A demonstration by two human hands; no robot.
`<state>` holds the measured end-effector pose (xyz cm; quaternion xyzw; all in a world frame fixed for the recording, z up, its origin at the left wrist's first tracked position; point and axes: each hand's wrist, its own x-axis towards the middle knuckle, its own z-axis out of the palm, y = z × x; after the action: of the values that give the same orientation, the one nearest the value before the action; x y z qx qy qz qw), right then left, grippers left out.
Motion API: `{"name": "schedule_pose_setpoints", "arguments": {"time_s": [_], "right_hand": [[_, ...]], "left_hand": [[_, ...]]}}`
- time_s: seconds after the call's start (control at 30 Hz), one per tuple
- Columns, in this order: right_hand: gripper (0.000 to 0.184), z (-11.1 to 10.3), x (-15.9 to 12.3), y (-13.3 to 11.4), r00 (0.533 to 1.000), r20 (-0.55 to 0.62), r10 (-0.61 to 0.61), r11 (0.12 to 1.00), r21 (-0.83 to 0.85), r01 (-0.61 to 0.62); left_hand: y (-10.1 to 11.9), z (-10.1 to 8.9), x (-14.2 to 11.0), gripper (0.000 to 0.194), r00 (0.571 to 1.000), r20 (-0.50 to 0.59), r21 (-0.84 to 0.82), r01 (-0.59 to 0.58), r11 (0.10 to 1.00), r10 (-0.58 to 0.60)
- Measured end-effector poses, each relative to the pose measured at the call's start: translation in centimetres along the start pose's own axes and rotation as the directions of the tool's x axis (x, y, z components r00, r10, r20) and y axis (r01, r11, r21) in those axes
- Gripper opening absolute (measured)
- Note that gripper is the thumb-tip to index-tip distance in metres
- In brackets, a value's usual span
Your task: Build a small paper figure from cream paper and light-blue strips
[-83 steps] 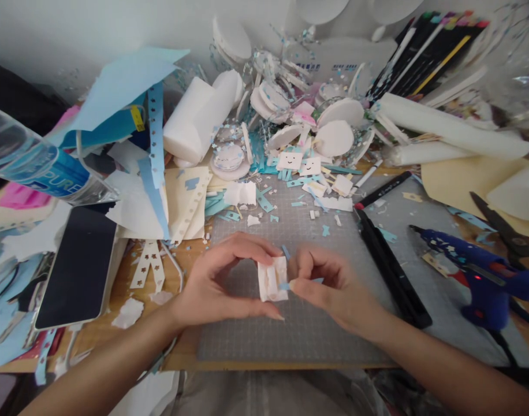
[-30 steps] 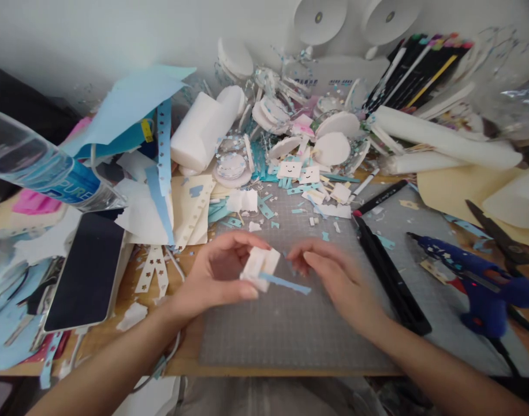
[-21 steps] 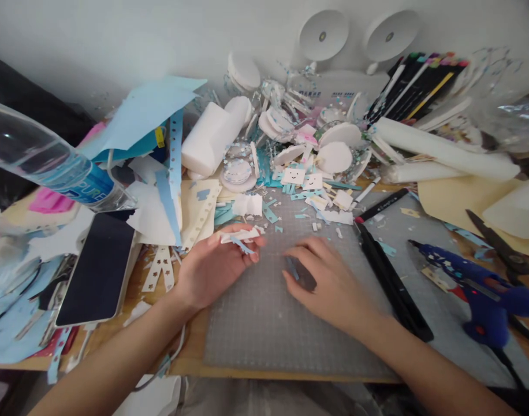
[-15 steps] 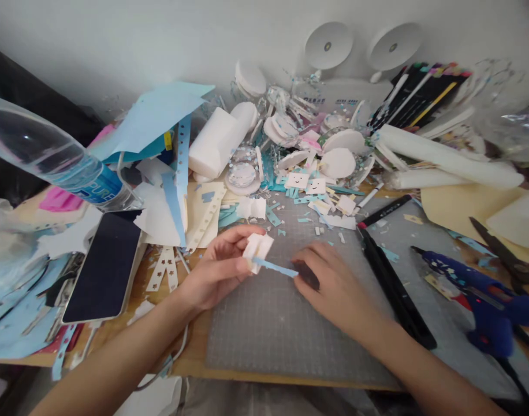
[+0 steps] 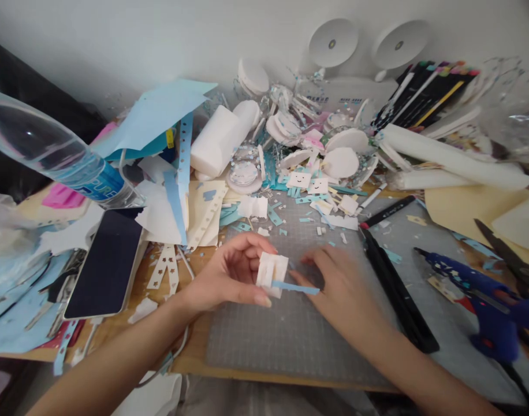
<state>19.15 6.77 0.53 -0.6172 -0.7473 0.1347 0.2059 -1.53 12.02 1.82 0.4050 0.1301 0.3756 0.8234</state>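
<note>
My left hand (image 5: 234,274) pinches a small white paper square (image 5: 271,271) by its left side, between thumb and fingers, above the cutting mat (image 5: 286,341). A narrow light-blue paper strip (image 5: 297,287) is attached to the square and sticks out to the right. Close to the strip's free end is my right hand (image 5: 338,283), slightly blurred, its thumb and fingers apart and curved, with nothing seen in its grip. The strip overlaps the right hand in view; whether they touch I cannot tell.
Behind the mat lie small smiling paper cards (image 5: 308,182), white discs and scraps. On the right are a black cutter (image 5: 397,289), a blue glue gun (image 5: 481,300) and scissors (image 5: 507,254). A phone (image 5: 104,263) and tilted water bottle (image 5: 60,156) stand left.
My left hand has moved right and slightly nearer, turning the white square so its face shows more fully. The blue strip now lies flatter, its end overlapping my right hand.
</note>
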Motion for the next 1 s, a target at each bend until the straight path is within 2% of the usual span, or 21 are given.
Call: {"name": "schedule_pose_setpoints", "arguments": {"time_s": [0.1, 0.27, 0.37, 0.5, 0.67, 0.93, 1.0], "right_hand": [[0.001, -0.3, -0.3, 0.0, 0.999, 0.054, 0.006, 0.997, 0.070, -0.010], [0.017, -0.7, -0.2, -0.3, 0.988, 0.124, -0.096, 0.978, 0.198, 0.070], [0.017, -0.6, -0.1, -0.6, 0.989, 0.122, -0.084, 0.972, 0.228, 0.055], [0.008, -0.4, -0.3, -0.9, 0.995, 0.094, -0.038, 0.982, 0.185, 0.020], [0.010, 0.3, -0.5, -0.8, 0.989, 0.096, -0.115, 0.985, 0.139, 0.101], [0.016, 1.0, -0.4, -1.0, 0.965, 0.028, -0.263, 0.964, 0.060, 0.261], [0.015, 1.0, -0.4, -1.1, 0.964, 0.040, -0.262, 0.962, 0.084, 0.258]], "left_hand": [[0.0, 0.0, 0.1, 0.045, 1.000, -0.017, 0.022, -0.021, 1.000, 0.022], [-0.1, -0.4, 0.3, 0.044, 0.994, -0.067, 0.143, -0.070, 0.987, 0.081], [-0.1, -0.5, 0.4, 0.044, 0.987, -0.115, 0.162, -0.095, 0.982, 0.114], [0.1, -0.3, 0.4, 0.041, 0.986, -0.144, 0.100, -0.076, 0.992, 0.090], [0.2, -0.2, 0.3, 0.040, 0.985, -0.158, 0.051, -0.058, 0.997, 0.065], [0.1, -0.4, 0.3, 0.039, 0.989, -0.134, 0.055, -0.058, 0.997, 0.065], [0.1, -0.4, 0.3, 0.039, 0.989, -0.133, 0.056, -0.058, 0.997, 0.065]]}}
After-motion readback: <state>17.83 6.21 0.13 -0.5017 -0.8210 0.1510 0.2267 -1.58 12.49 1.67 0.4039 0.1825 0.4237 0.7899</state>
